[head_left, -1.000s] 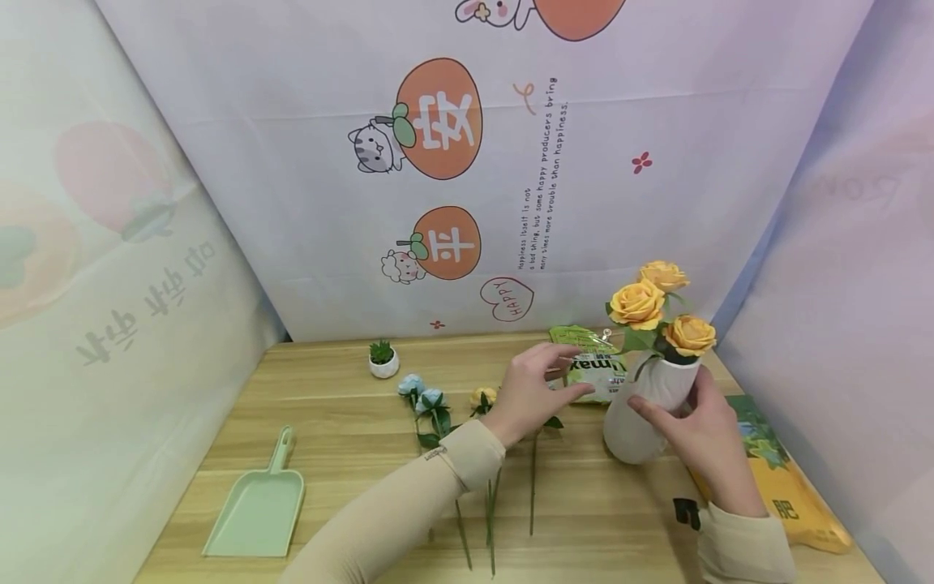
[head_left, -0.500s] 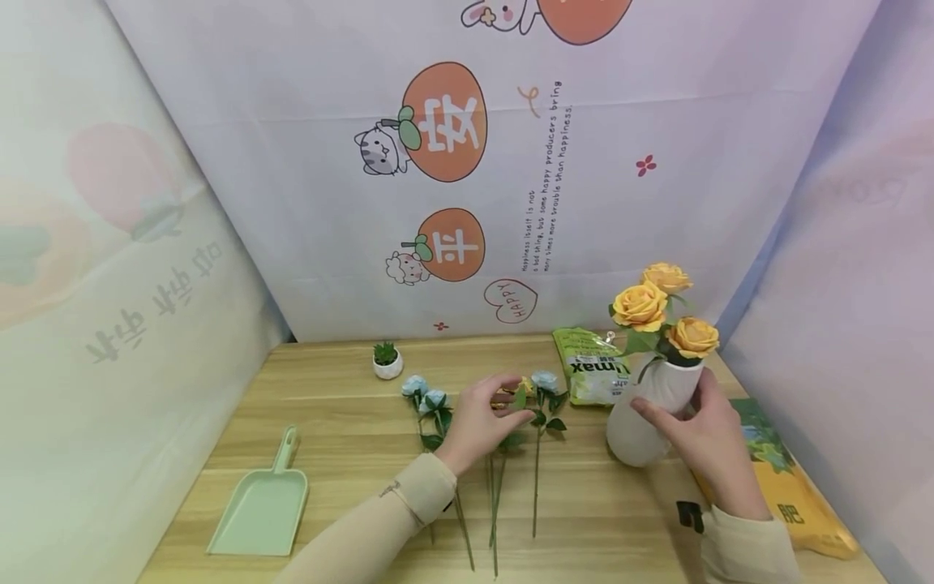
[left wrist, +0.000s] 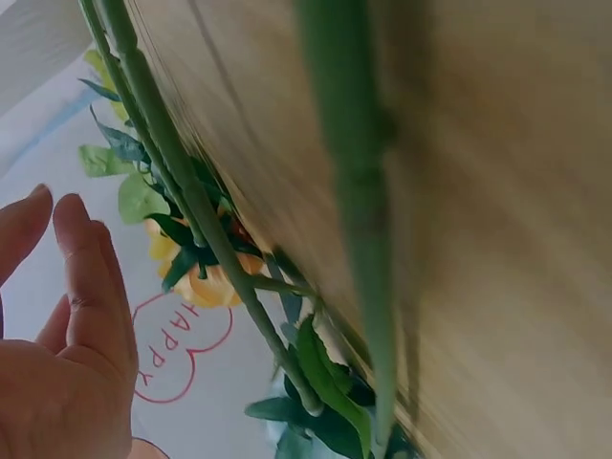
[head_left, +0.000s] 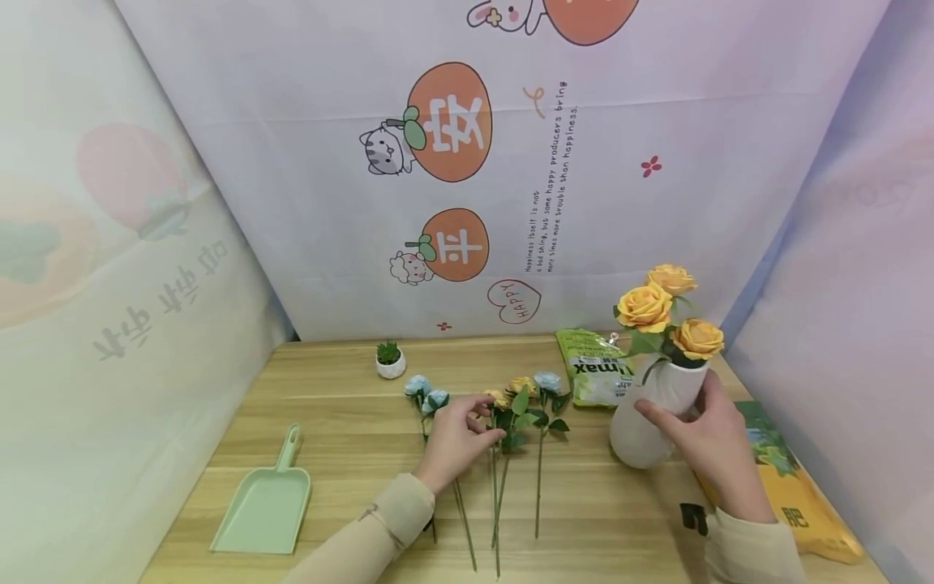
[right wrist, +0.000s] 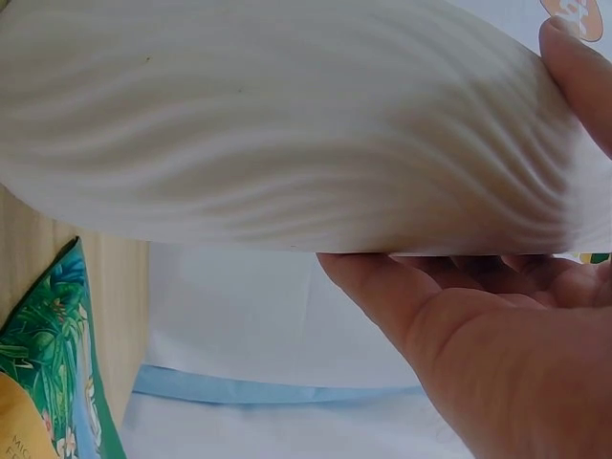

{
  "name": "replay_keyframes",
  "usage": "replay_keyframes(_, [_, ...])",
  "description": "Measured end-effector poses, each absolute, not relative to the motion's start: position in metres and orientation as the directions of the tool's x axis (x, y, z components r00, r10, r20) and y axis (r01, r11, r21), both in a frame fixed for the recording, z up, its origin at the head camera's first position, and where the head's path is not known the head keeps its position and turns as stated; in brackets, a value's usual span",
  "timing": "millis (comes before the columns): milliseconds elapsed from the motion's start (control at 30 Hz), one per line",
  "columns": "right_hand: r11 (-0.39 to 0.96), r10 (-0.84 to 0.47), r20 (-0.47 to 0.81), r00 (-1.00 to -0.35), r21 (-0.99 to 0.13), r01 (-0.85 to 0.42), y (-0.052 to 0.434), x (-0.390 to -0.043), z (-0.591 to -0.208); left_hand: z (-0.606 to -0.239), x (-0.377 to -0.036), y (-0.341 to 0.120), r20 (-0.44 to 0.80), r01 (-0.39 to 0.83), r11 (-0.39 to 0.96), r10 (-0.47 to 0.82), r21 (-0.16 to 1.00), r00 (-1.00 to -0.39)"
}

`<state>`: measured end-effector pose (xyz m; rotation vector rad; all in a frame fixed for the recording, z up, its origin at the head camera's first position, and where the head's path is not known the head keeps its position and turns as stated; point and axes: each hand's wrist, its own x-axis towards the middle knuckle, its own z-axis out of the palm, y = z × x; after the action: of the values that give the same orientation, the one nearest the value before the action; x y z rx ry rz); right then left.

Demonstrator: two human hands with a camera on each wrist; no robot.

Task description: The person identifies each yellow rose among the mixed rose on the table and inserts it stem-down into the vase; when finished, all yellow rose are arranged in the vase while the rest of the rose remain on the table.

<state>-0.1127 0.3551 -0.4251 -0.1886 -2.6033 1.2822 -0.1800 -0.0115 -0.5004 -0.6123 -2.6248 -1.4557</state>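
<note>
A white rippled vase point(head_left: 642, 434) stands on the table at the right, with several yellow roses point(head_left: 644, 307) in its mouth. My right hand point(head_left: 715, 442) grips it around the upper part, and the right wrist view shows thumb and fingers on opposite sides of the vase wall point(right wrist: 277, 134). Over the flowers lying mid-table hovers my left hand point(head_left: 454, 442), bent at the fingers and holding nothing. Nearest to it are yellow roses point(head_left: 521, 387) on long green stems. In the left wrist view the hand point(left wrist: 72, 335) is apart from the stems point(left wrist: 163, 143). Blue roses point(head_left: 434, 401) lie partly behind the hand.
Another blue rose point(head_left: 546, 381) lies right of the yellow ones. Behind the vase is a green packet point(head_left: 594, 377), and an orange bag point(head_left: 799, 507) lies at the right. A small potted succulent point(head_left: 390, 362) stands at the back; a green dustpan point(head_left: 265, 503) lies left.
My left hand has moved left and down, away from beside the vase to the flowers on the table. My right hand keeps its hold on the vase.
</note>
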Motion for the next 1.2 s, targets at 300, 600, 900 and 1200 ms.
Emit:
replay_keyframes(300, [0.606, 0.214, 0.145, -0.966, -0.796, 0.015, 0.355, -0.112, -0.424, -0.504, -0.178, -0.018, 0.167, 0.357, 0.587, 0.354, 0.726, -0.92])
replay_keyframes(600, [0.603, 0.216, 0.144, -0.966, -0.798, 0.015, 0.354, -0.111, -0.424, -0.509, -0.176, -0.018, 0.072, 0.342, 0.635, 0.412, 0.693, -0.909])
replay_keyframes(900, [0.579, 0.213, 0.141, -0.967, -0.815, 0.008, 0.355, -0.11, -0.426, -0.513, -0.178, -0.015, 0.043, 0.4, 0.664, 0.485, 0.631, -0.873])
replay_keyframes(1200, [0.604, 0.218, 0.154, -0.964, -0.797, 0.01, 0.355, -0.111, -0.426, -0.509, -0.175, -0.008, 0.001, 0.378, 0.667, 0.493, 0.642, -0.87])
